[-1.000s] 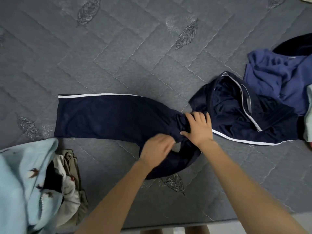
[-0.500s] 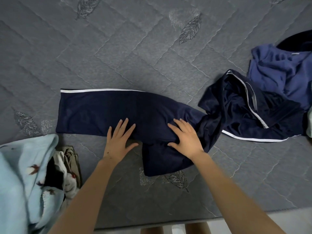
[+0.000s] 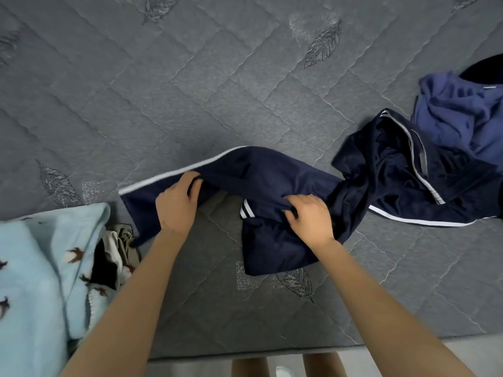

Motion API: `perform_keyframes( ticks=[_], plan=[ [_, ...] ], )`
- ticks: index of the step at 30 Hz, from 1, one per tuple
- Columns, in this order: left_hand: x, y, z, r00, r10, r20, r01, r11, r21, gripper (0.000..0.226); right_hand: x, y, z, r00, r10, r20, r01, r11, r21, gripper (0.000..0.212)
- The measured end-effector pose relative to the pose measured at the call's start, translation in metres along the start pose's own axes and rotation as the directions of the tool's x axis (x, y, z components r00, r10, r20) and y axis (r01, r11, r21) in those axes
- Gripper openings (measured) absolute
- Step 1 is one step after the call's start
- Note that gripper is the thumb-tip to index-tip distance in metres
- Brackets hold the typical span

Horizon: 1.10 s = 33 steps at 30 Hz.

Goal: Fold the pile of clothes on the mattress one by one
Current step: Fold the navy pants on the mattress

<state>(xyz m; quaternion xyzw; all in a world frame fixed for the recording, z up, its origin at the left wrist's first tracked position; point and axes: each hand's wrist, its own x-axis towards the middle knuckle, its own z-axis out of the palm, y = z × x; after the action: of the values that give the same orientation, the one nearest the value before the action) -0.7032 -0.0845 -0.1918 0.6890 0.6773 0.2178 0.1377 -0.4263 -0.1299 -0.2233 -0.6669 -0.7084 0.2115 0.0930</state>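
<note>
Navy track pants (image 3: 275,172) with white side stripes lie stretched across the grey quilted mattress (image 3: 190,91). My left hand (image 3: 178,204) grips the near edge of the upper leg and lifts it off the mattress. My right hand (image 3: 309,217) pinches the same leg's near edge further right, close to the crotch. A second leg lies underneath, sticking out toward me below my right hand. The waist end is bunched at the right.
A crumpled blue garment (image 3: 462,115) lies at the far right, touching the pants' waist. A light blue fleece with bird prints (image 3: 40,268) and other clothes (image 3: 117,248) pile at the lower left. The mattress edge (image 3: 272,352) runs along the bottom.
Both hands were pressing flat on the pants half a second ago. Now they grip the upper leg's near edge and have raised it, so the leg's left end has pulled rightward.
</note>
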Motion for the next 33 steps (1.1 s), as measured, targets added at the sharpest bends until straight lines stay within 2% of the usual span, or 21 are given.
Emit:
perform_keyframes(
  ticks=[3,5,8,13,16,18,20,23,24,29,33],
  plan=[
    [0.004,0.000,-0.012,0.999,0.012,-0.042,-0.014,0.998,-0.067,0.035,0.004,-0.011,-0.017,0.986,0.162,-0.027,-0.157,0.979,0.129,0.020],
    [0.005,0.001,-0.021,0.999,0.006,-0.053,-0.012,0.992,-0.124,0.035,0.009,-0.018,-0.030,0.971,0.237,-0.028,-0.220,0.933,0.284,0.017],
    [0.013,0.003,-0.033,0.996,-0.026,-0.084,0.010,0.983,-0.186,0.034,0.024,-0.022,-0.047,0.966,0.257,0.041,-0.249,0.867,0.432,0.015],
    [0.036,-0.004,-0.032,0.990,-0.083,-0.109,0.078,0.996,-0.049,0.025,0.053,-0.026,-0.051,0.953,0.302,-0.022,-0.279,0.904,0.325,0.017],
    [0.039,-0.022,-0.016,0.975,-0.205,0.086,0.210,0.976,-0.053,0.030,0.064,-0.028,-0.046,0.931,0.361,-0.044,-0.331,0.891,0.312,0.013],
    [0.031,-0.036,-0.007,0.961,-0.231,0.152,0.234,0.972,0.002,0.025,0.070,-0.025,-0.043,0.919,0.391,-0.043,-0.362,0.883,0.299,0.013],
    [0.022,-0.048,-0.004,0.946,-0.295,0.133,0.291,0.956,0.046,0.015,0.075,-0.023,-0.042,0.909,0.415,-0.037,-0.386,0.872,0.300,0.012],
    [0.019,-0.051,-0.006,0.870,-0.491,0.055,0.489,0.871,0.039,0.019,0.085,-0.023,-0.039,0.900,0.436,-0.017,-0.411,0.861,0.300,0.009],
    [0.021,-0.050,-0.008,0.859,-0.511,0.037,0.511,0.859,0.023,0.021,0.089,-0.023,-0.040,0.894,0.448,0.001,-0.429,0.855,0.290,0.014],
    [0.060,-0.045,-0.013,0.892,-0.451,-0.035,0.439,0.883,-0.166,0.021,0.111,-0.025,-0.050,0.838,0.545,0.020,-0.533,0.809,0.248,0.042],
    [0.099,-0.049,-0.012,0.924,-0.358,-0.138,0.360,0.933,-0.014,0.026,0.124,-0.024,-0.054,0.803,0.595,0.007,-0.570,0.766,0.297,0.050]
  ],
)
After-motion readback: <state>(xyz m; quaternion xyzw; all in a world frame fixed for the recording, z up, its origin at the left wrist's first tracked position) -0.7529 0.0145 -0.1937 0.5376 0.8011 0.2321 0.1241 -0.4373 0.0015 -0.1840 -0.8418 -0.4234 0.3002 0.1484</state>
